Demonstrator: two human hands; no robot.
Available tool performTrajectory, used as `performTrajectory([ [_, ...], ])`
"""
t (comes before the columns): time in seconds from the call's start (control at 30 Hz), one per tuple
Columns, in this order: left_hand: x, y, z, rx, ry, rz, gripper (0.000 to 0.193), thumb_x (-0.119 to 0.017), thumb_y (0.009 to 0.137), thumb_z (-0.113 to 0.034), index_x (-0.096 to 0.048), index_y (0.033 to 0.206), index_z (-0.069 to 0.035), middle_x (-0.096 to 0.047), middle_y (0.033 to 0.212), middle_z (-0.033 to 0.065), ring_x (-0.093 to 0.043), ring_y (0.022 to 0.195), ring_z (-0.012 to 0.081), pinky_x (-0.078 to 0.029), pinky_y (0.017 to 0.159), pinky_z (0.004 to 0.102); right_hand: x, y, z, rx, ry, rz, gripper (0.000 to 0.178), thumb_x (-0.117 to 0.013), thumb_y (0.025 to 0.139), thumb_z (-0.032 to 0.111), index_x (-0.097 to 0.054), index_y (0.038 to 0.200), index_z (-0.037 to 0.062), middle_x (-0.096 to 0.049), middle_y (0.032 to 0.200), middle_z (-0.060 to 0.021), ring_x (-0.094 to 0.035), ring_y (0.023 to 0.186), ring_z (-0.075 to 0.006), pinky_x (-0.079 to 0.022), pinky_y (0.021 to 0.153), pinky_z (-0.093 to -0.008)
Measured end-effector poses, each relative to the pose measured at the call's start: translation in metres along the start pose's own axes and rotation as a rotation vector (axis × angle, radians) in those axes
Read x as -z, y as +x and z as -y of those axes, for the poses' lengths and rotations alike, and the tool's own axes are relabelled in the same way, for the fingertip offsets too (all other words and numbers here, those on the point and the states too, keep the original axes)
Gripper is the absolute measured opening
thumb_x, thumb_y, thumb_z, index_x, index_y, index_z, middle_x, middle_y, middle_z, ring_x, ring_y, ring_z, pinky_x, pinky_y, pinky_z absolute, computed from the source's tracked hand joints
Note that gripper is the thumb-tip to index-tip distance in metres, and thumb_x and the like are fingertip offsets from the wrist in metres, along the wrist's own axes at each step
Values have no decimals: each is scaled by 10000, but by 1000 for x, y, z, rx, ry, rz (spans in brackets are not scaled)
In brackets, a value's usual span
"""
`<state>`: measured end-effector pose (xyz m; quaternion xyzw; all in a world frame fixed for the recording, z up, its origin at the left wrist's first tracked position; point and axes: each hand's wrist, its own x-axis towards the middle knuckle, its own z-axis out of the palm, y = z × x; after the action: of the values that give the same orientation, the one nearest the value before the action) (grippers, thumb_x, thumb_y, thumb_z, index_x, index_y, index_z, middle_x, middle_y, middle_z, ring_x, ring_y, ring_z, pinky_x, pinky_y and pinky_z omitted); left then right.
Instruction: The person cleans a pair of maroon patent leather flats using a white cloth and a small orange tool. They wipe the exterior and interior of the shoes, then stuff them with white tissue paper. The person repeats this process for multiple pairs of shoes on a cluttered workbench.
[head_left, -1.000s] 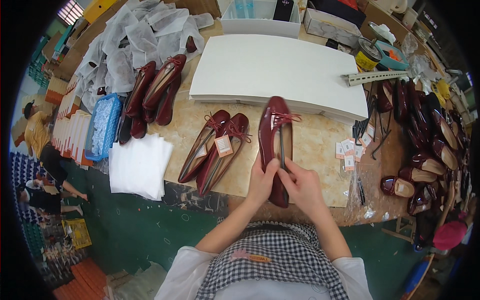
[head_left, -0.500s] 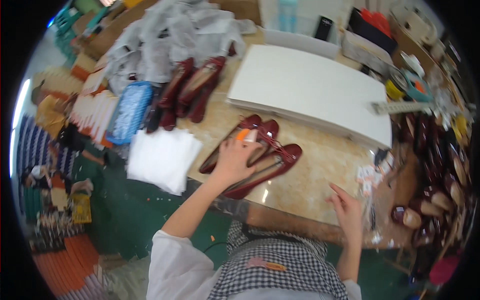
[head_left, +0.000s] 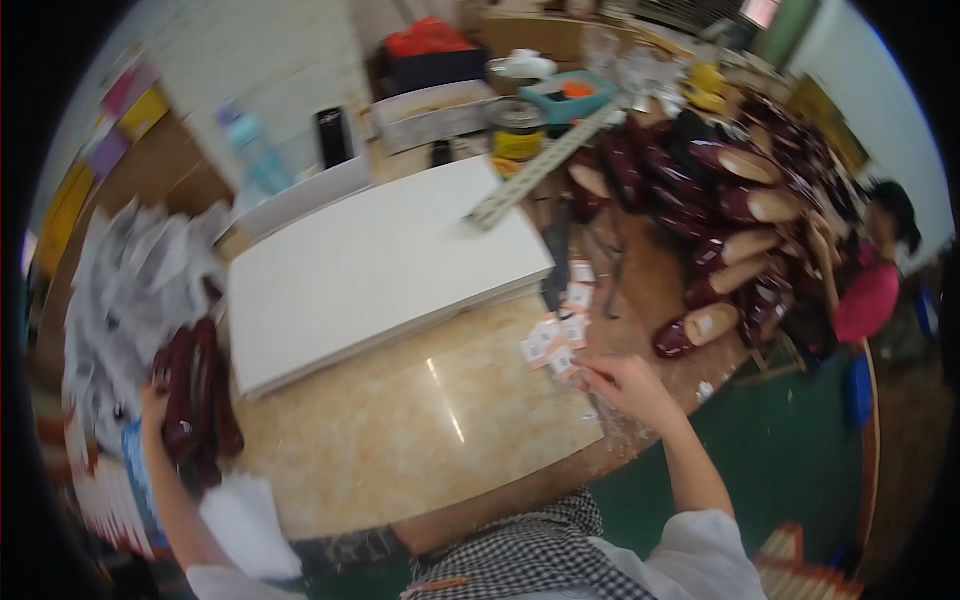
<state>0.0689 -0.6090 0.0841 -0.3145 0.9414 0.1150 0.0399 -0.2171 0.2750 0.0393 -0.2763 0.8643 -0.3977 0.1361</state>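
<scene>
At the far left, my left hand (head_left: 155,402) is against the side of the dark red shoes (head_left: 186,395), which stand close together. Its fingers are blurred and partly hidden, so its grip is unclear. On the right part of the table, my right hand (head_left: 632,390) reaches in among several small white and orange labels (head_left: 545,341). Its thumb and forefinger pinch the edge of the nearest label (head_left: 562,363), which lies by the others.
A stack of white board (head_left: 390,270) covers the table's middle. Grey-white wrapping (head_left: 140,300) is heaped at left, above white sheets (head_left: 245,520). A metal ruler (head_left: 545,165) juts over the board. Many dark red shoes (head_left: 735,205) pile up at right, near a person in pink (head_left: 868,300).
My view has swung to the right. The shoes under my left hand have left the table's middle, and that hand is now at the left-hand shoes. My right hand has moved onto the labels.
</scene>
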Motion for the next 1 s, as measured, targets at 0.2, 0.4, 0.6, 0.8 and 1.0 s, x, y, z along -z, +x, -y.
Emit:
performTrajectory([
  [0.2,-38,45,-115,109,345,-540,306,-625,836,-113,-594,1113,13,-579,1157,192,-542,1089,317,-405,947,398,95,91,-101,-58,-305,-506,385,-653,815,163,-594,1178,51,-606,1150,-178,-625,938,-346,-503,780,-395],
  [0.4,-52,-59,-471,-473,-277,-435,321,-620,815,-95,-610,1122,-4,-589,1169,144,-516,1165,282,-342,1035,368,105,197,-184,-96,-315,-628,390,-701,791,208,-619,1114,6,-498,1326,-197,-565,1108,-365,-466,924,-367],
  [0.6,-169,-151,-656,-554,-1229,360,688,-639,840,-305,-370,1418,-45,-486,1330,110,-527,1173,226,-427,981,375,77,102,-78,220,224,-508,196,-688,802,114,-680,971,16,-644,1107,-133,-599,1059,-259,-463,903,-350],
  [0.8,-240,-173,-685,25,-1652,342,693,-609,845,-291,-314,1408,-15,-463,1338,136,-513,1188,260,-438,992,406,98,94,-159,-80,96,-422,556,-558,930,281,-396,1398,28,-385,1452,-177,-315,1378,-289,-255,1117,-379],
  [1.0,-229,-170,-602,135,-1631,364,672,-591,837,-313,-342,1376,2,-523,1278,139,-539,1157,279,-453,981,415,45,178,-212,10,25,-369,581,-514,949,319,-350,1412,8,-380,1444,-213,-323,1372,-316,-260,1116,-381],
])
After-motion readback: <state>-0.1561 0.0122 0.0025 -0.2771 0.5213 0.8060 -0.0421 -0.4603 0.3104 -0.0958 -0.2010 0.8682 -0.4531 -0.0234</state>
